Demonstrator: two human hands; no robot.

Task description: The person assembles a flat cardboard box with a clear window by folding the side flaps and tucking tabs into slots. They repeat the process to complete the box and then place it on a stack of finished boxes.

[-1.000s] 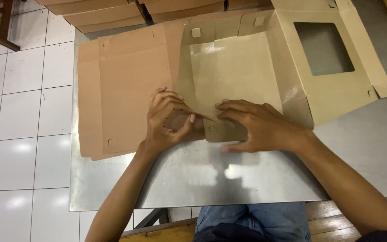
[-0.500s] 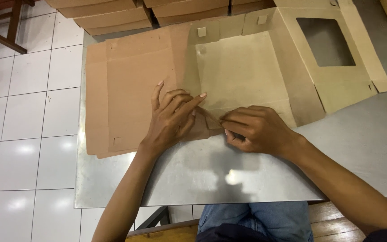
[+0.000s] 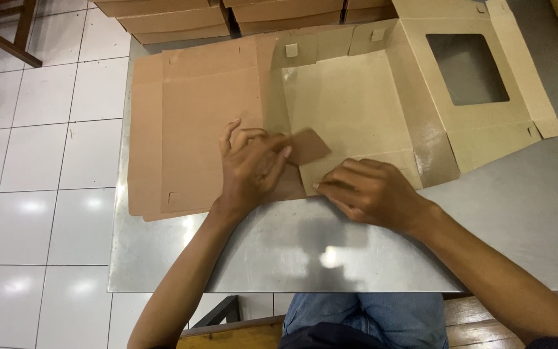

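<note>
Your left hand (image 3: 251,165) lies near the centre of the frame, palm down and fingers spread, pressing flat on the cardboard with its fingertips over the base of a small brown corner flap (image 3: 306,146) that sticks out to the right of them. Your right hand (image 3: 369,192), just right of centre and a little lower, has its fingers curled and pressed together on the near edge of the same piece, pushing the front wall of the box down along its fold; whether it pinches the edge or only presses on it cannot be told. Both hands work on a flat, unfolded cardboard box blank (image 3: 350,103) that spreads across the upper middle of the frame, its lid panel with a square window cutout (image 3: 467,69) toward the upper right. Under it, to the left, lies a stack of further flat blanks (image 3: 195,116). Everything rests on a shiny metal table (image 3: 279,252), with white floor tiles (image 3: 40,161) along the left side and more stacked cardboard (image 3: 169,16) at the top edge.
</note>
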